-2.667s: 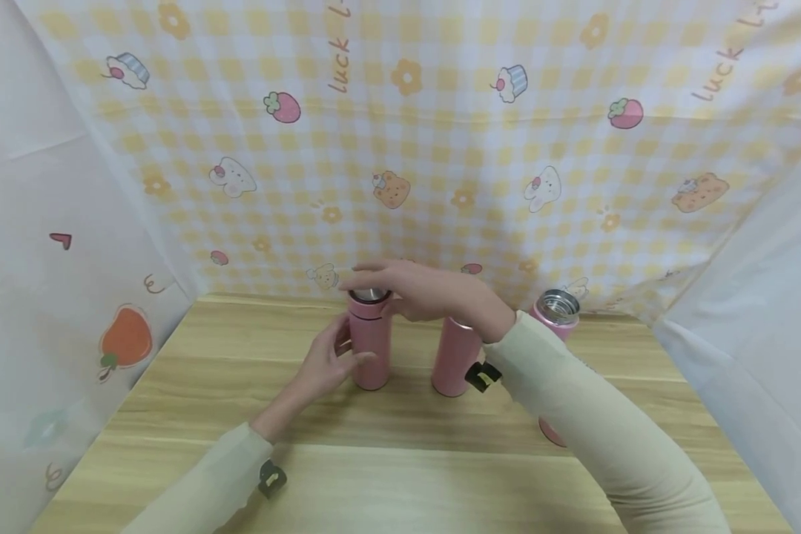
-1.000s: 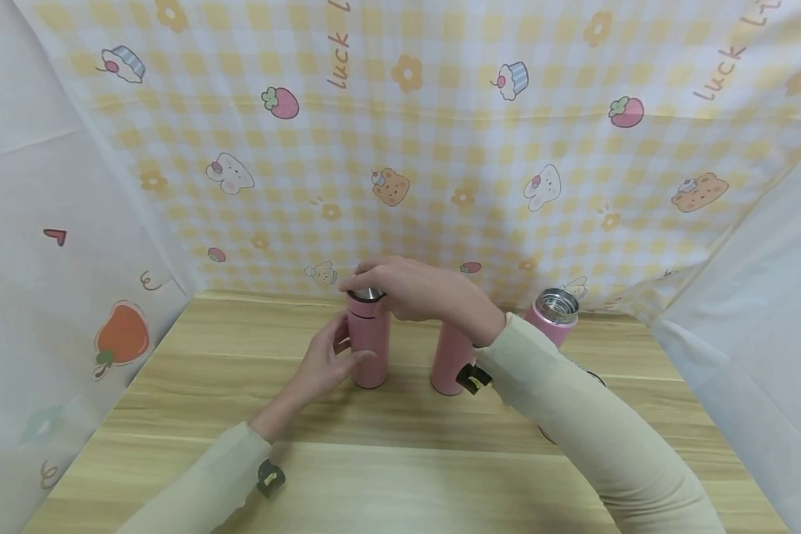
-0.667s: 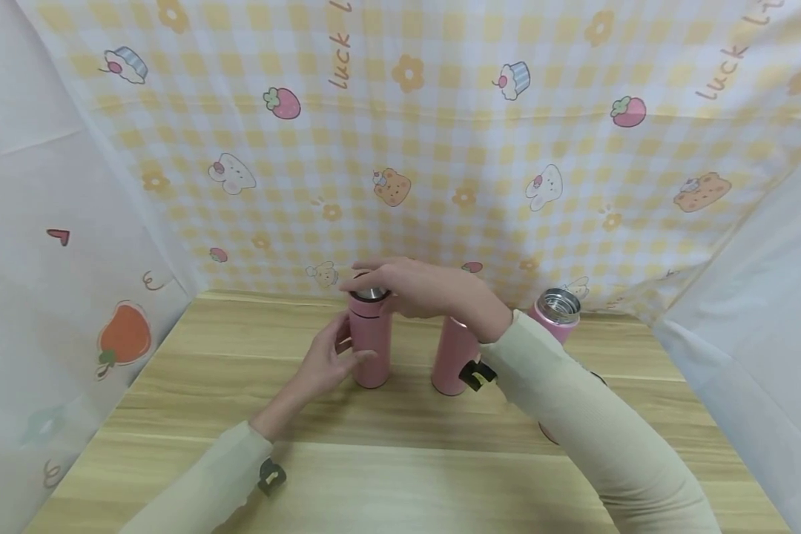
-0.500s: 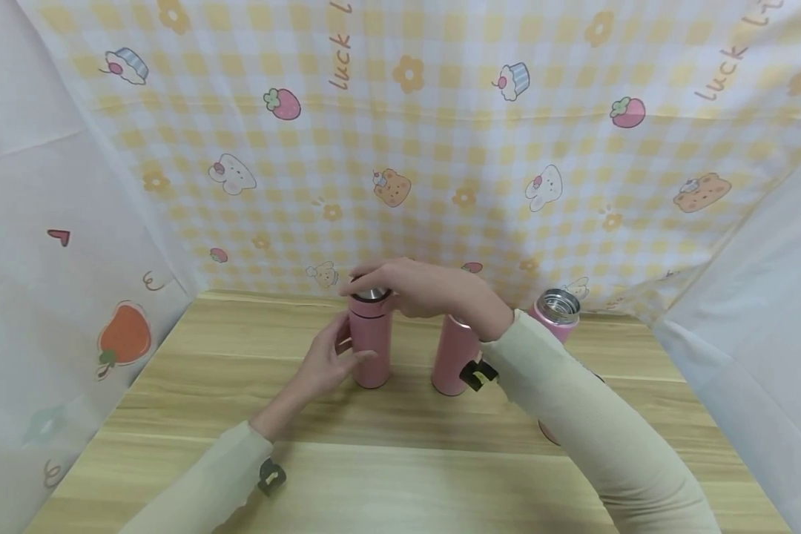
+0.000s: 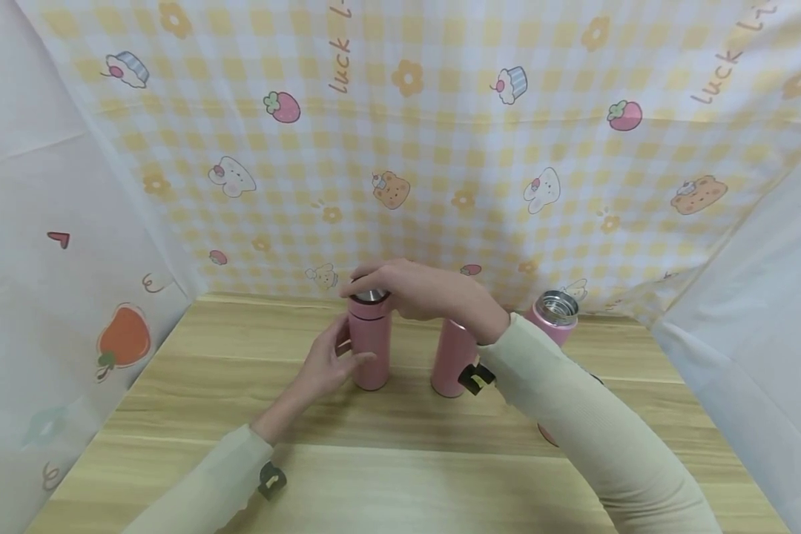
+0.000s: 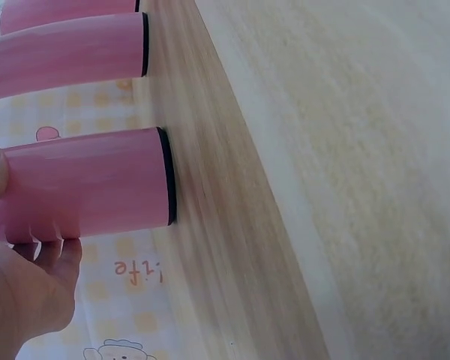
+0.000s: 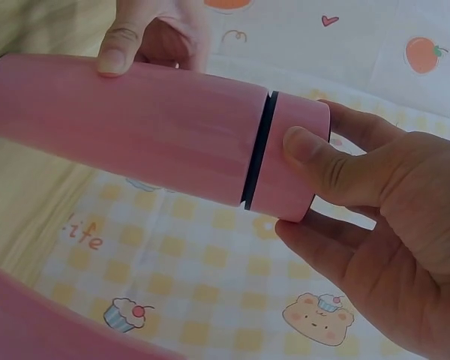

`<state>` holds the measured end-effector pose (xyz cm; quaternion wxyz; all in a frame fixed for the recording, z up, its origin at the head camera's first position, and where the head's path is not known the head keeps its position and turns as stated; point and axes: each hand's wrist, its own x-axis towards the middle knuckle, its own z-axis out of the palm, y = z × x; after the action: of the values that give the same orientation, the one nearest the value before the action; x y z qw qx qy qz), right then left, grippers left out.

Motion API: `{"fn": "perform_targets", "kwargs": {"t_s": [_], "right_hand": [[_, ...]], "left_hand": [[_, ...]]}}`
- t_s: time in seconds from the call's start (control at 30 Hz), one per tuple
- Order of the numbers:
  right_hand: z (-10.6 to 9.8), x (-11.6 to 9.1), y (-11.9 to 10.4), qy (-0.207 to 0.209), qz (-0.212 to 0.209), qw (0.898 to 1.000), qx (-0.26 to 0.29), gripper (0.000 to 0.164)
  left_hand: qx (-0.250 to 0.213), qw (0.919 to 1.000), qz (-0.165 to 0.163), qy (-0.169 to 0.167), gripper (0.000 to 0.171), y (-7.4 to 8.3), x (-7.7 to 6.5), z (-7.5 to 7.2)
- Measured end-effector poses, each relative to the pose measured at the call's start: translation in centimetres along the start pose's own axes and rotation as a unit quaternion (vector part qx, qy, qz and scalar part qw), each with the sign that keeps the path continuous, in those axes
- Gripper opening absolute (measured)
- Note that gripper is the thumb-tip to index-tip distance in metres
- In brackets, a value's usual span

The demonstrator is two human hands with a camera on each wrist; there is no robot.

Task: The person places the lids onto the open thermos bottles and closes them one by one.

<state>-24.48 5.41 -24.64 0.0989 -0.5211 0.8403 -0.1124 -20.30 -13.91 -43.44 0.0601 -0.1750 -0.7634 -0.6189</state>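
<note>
A pink thermos bottle (image 5: 371, 345) stands upright on the wooden table, left of two others. My left hand (image 5: 325, 363) grips its body low down, with the thumb on the near side; in the left wrist view the fingers (image 6: 66, 262) wrap beneath the body. From above, my right hand (image 5: 423, 289) holds the pink lid (image 7: 281, 184). The right wrist view shows the thumb (image 7: 304, 146) on the lid's near side and fingers around its far edge. A dark ring separates lid and body. The lid's silver top is partly covered by my fingers.
A second pink bottle (image 5: 452, 360) stands to the right, its top mostly behind my right wrist. Farther right, a third bottle (image 5: 556, 308) has an open metal mouth; my right sleeve (image 5: 574, 400) hides much of it. A patterned cloth (image 5: 400, 148) hangs behind the table.
My right hand's fingers and thumb have shifted slightly around the lid, and the dark seam under it looks more level. The left hand and bottles stay in place.
</note>
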Motion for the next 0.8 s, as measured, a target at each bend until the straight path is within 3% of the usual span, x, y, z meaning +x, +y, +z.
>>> {"fn": "perform_targets", "kwargs": {"t_s": [0.5, 0.8], "right_hand": [[-0.05, 0.01, -0.56, -0.009, 0.034, 0.998, -0.051, 0.076], [0.19, 0.13, -0.60, -0.006, 0.025, 0.997, -0.073, 0.069]], "left_hand": [[0.002, 1.0000, 0.002, -0.007, 0.068, -0.14, 0.02, -0.19], [0.001, 1.0000, 0.005, -0.004, 0.069, -0.31, -0.04, -0.14]]}}
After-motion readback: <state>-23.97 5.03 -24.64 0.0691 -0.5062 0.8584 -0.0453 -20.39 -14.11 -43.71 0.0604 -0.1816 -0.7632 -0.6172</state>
